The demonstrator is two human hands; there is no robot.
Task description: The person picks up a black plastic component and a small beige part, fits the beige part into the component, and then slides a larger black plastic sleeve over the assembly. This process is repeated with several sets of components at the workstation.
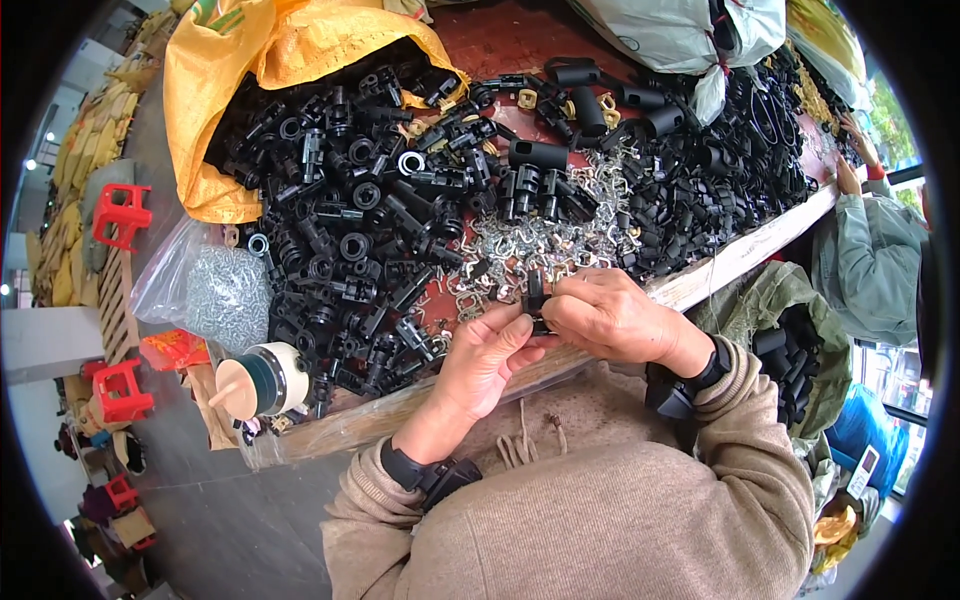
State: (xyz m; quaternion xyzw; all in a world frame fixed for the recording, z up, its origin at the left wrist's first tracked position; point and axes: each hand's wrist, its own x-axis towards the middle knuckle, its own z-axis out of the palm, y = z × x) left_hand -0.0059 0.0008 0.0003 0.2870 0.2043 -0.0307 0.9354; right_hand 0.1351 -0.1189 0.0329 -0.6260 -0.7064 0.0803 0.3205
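Note:
Over the table's near edge, my left hand pinches a small black plastic part between thumb and fingers. My right hand is closed against the same part from the right; its fingertips partly hide it, and I cannot tell if a smaller piece is between them. Just beyond my hands lies a heap of small bent silvery metal clips. To the left is a big pile of black cylindrical plastic fittings. Small black pieces are heaped to the right.
A yellow woven sack spills fittings at the far left. Near it are a clear bag of small metal pieces and a lidded cup. A wooden rail edges the table. Another person's sleeve is at right; red stools stand left.

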